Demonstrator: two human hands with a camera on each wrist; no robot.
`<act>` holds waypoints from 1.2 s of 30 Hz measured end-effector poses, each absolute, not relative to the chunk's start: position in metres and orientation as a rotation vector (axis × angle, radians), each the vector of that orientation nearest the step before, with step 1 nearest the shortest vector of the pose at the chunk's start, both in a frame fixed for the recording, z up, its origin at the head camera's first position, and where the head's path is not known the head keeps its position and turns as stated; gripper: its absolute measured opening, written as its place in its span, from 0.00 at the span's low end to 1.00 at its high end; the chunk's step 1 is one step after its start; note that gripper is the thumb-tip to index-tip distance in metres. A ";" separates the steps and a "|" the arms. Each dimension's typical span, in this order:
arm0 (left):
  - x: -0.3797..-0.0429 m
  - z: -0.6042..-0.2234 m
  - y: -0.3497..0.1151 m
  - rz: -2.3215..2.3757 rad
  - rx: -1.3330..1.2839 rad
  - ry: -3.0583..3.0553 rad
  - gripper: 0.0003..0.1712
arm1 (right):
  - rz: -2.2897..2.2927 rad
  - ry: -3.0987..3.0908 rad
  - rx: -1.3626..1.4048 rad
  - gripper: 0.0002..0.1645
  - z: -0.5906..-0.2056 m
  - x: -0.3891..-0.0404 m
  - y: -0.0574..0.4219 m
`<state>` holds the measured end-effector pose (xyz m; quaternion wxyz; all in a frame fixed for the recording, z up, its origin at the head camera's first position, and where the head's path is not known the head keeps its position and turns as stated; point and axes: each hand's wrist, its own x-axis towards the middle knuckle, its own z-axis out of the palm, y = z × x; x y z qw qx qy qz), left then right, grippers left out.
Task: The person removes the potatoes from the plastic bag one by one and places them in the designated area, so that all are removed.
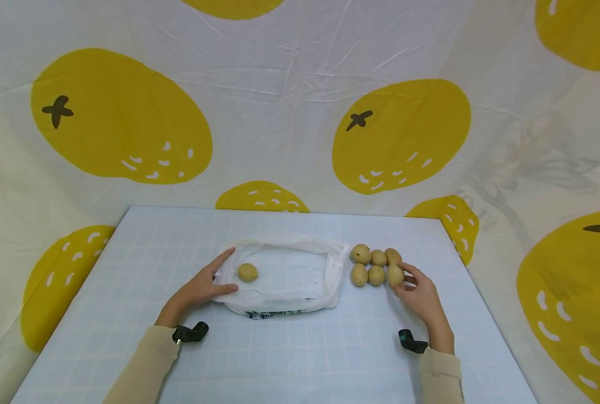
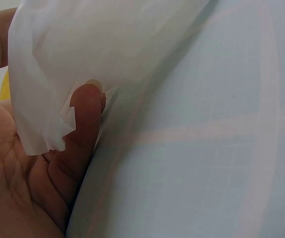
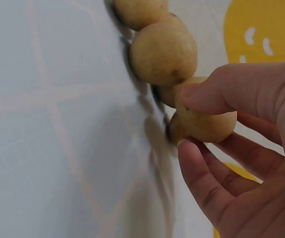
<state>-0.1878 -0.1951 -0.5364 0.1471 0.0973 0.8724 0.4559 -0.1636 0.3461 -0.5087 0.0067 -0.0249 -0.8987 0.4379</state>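
A white plastic bag [image 1: 280, 303] lies spread open on the table, its rim forming a rough rectangle. One potato [image 1: 248, 272] sits inside it at the left. My left hand [image 1: 203, 286] holds the bag's left end; up close, the thin white film [image 2: 87, 44] hangs between the thumb and the other fingers. To the right of the bag, several potatoes [image 1: 361, 253] stand in two short rows. At their front right corner my right hand [image 1: 421, 295] pinches a potato [image 3: 209, 125] between thumb and fingers, beside its neighbours.
The table [image 1: 300, 365] has a pale checked covering. A white cloth [image 1: 300, 123] with large yellow fruit prints hangs behind it and along both sides. A black wrist camera [image 1: 191, 333] sits on the left wrist, another black camera [image 1: 412, 341] on the right.
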 end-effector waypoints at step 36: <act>-0.187 -0.536 -0.195 1.312 0.270 2.504 0.59 | 1.336 -2.848 -0.056 0.37 -0.515 -0.168 0.351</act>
